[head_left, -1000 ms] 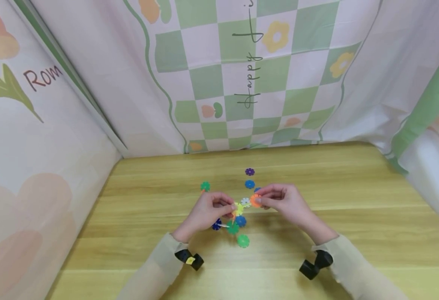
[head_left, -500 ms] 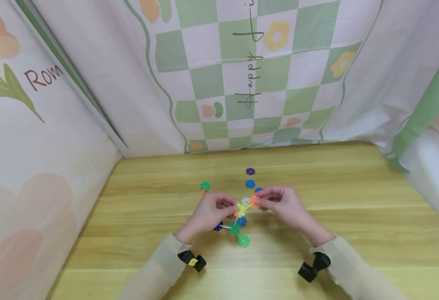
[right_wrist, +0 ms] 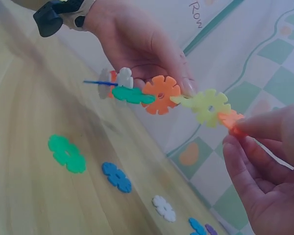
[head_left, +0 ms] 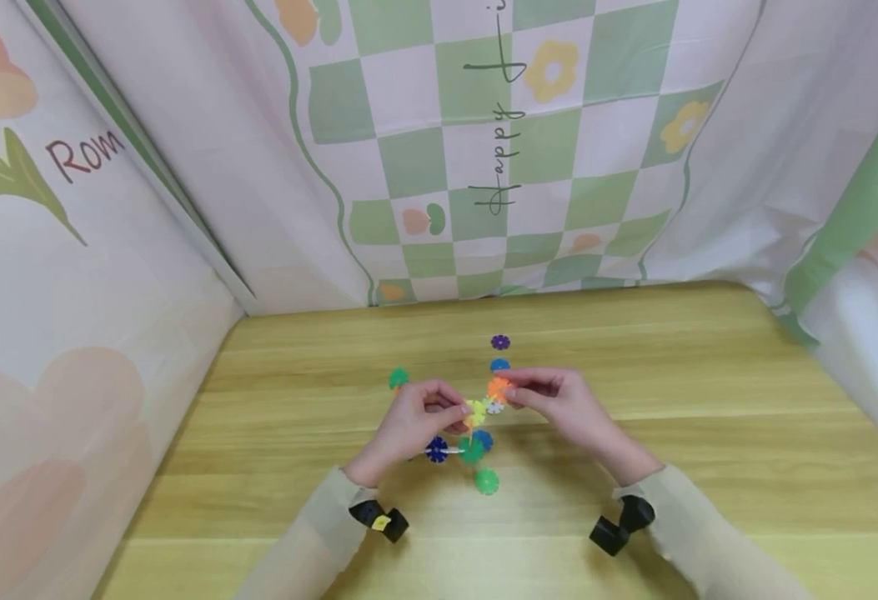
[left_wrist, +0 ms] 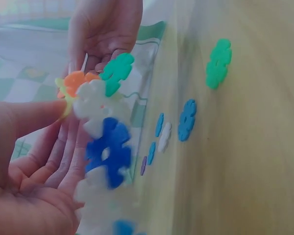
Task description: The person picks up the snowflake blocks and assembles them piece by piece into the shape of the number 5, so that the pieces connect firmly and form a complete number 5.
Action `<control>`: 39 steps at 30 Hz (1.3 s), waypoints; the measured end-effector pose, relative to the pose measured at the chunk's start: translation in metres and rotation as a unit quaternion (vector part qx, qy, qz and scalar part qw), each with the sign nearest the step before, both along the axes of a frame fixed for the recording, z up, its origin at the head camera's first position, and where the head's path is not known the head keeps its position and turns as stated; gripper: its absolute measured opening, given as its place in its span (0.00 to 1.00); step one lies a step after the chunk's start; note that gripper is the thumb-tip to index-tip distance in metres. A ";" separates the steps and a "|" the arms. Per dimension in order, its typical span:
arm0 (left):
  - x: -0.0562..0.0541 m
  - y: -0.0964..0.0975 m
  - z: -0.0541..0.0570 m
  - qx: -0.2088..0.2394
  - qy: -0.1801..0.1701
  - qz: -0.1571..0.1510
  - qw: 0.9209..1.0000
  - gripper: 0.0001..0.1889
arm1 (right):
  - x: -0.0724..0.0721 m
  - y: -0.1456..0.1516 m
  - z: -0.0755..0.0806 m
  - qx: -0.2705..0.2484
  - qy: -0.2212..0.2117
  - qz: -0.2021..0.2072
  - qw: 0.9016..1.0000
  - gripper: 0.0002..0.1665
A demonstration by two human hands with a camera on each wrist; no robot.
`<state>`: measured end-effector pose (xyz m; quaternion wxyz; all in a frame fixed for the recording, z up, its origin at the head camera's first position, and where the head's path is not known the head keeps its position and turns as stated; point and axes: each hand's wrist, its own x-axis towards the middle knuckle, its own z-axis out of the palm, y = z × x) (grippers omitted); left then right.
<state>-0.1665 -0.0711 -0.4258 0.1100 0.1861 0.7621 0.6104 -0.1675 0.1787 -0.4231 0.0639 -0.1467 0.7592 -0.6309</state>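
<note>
Drape point(head_left: 101, 333) at left, flower print and "Rom", runs along the wood table point(head_left: 206, 517). Next over, far side: green disc point(head_left: 398, 377), orange bit just below it, left hand point(head_left: 412, 421) partly in front.

Left hand: thumb and fingers pinching the chain point(right_wrist: 167, 86) at a yellow link point(right_wrist: 182, 101). Chain is up off the table, mid scene. Below and right of that hand: navy disc point(head_left: 431, 455), white piece point(head_left: 453, 451) edge-on, chain green point(head_left: 471, 452). Joints seen from right wrist: discs meet edge to edge, yellow link running into yellow disc point(right_wrist: 215, 100).

Loose on table, near to far: loose green point(head_left: 485, 487), blue disc point(head_left: 487, 442), white disc point(head_left: 495, 410), far blue point(head_left: 500, 364), purple disc point(head_left: 495, 342).

Right of yellow: orange disc point(head_left: 498, 389), pinched by right hand point(head_left: 569, 408), thumb against fingers. It overlaps the yellow disc's edge; slotted or only touching, can't tell. Hands apart, chain spanning between them.

Far right: black wrist camera point(head_left: 609, 536) below right sleeve point(head_left: 709, 533).
</note>
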 end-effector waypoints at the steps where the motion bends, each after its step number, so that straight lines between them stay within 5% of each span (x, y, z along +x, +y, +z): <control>1: 0.000 -0.001 0.000 -0.003 0.003 -0.002 1.000 0.05 | -0.001 -0.001 0.000 -0.001 0.001 0.001 1.000 0.19; 9: 0.001 -0.002 0.005 -0.068 0.037 0.019 0.997 0.06 | -0.005 -0.006 0.003 -0.032 -0.012 0.005 0.999 0.15; 21: -0.002 0.003 0.007 -0.045 0.009 0.013 0.999 0.13 | -0.007 -0.015 0.001 -0.050 -0.014 0.034 0.998 0.14; 33: -0.004 0.002 0.004 -0.040 0.016 0.028 0.999 0.11 | -0.010 -0.014 -0.001 -0.032 -0.020 0.030 0.999 0.18; 39: -0.004 0.000 0.004 -0.033 0.012 0.051 0.998 0.10 | -0.011 -0.010 -0.020 0.049 -0.007 0.025 0.998 0.18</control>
